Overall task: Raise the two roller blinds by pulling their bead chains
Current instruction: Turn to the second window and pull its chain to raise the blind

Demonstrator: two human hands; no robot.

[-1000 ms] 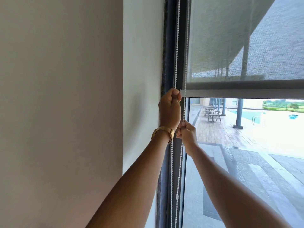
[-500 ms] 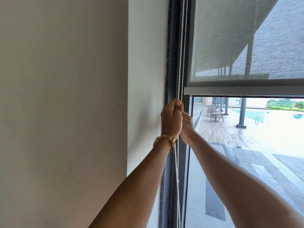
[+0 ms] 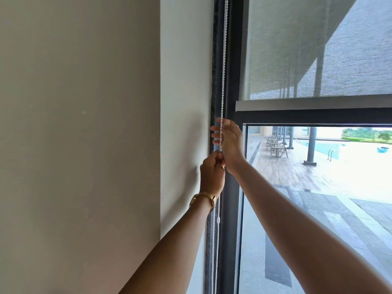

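Observation:
A grey mesh roller blind [image 3: 307, 49] covers the upper part of the window, its bottom bar [image 3: 307, 105] just above the dark horizontal frame bar. A white bead chain [image 3: 224, 60] hangs as a loop along the dark left window frame. My left hand [image 3: 212, 175], with a gold watch on the wrist, is closed around the chain low down. My right hand [image 3: 230, 143] is just above it, fingers curled around the chain. Only one blind is in view.
A beige wall [image 3: 84, 145] fills the left half and meets the dark window frame [image 3: 232, 209]. Through the glass lie a paved terrace, tables and chairs [image 3: 276, 148], pillars and a pool.
My left hand has come down the chain, and my right hand has gone up above it. The blind's bottom bar sits slightly higher against the frame.

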